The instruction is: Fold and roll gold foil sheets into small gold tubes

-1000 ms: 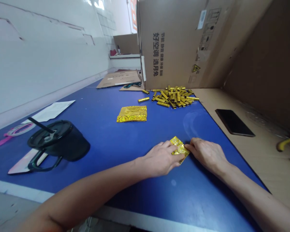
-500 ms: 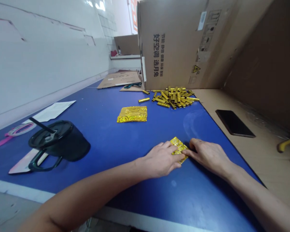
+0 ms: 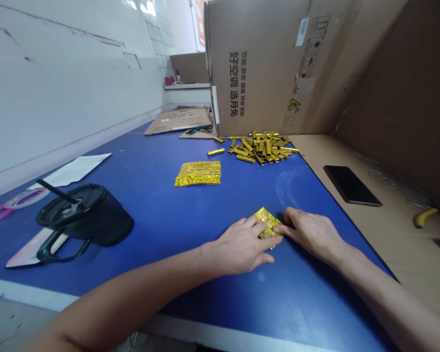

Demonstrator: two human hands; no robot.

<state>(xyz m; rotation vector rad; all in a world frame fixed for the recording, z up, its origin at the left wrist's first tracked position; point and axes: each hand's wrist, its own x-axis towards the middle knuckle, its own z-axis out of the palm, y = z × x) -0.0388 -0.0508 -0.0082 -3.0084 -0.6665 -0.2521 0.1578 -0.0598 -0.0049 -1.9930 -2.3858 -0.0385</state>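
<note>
A small sheet of shiny gold foil paper point(image 3: 264, 215) lies on the blue table, turned cornerwise to me. My left hand point(image 3: 242, 244) rests over its near left part, fingers stretched out and spread, pressing it down. At the sheet's right corner is my right hand point(image 3: 311, 234), its fingers curled in and a digit pressed onto the foil edge. The fingers hide part of the sheet. Farther off lies a stack of gold foil sheets point(image 3: 198, 174). Behind it to the right is a pile of gold folded foil strips point(image 3: 264, 148), with a few loose ones beside it.
On the left stand a dark lidded mug point(image 3: 106, 220) with a straw, a tape roll point(image 3: 25, 199) and white paper point(image 3: 73, 170). A big cardboard box point(image 3: 271, 63) rises behind the pile. On cardboard at right lie a phone point(image 3: 352, 186) and a banana-like yellow thing point(image 3: 425, 217).
The whole view has shifted slightly. My left hand's fingers have spread a little nearer to me on the foil; the right hand stays at its corner.
</note>
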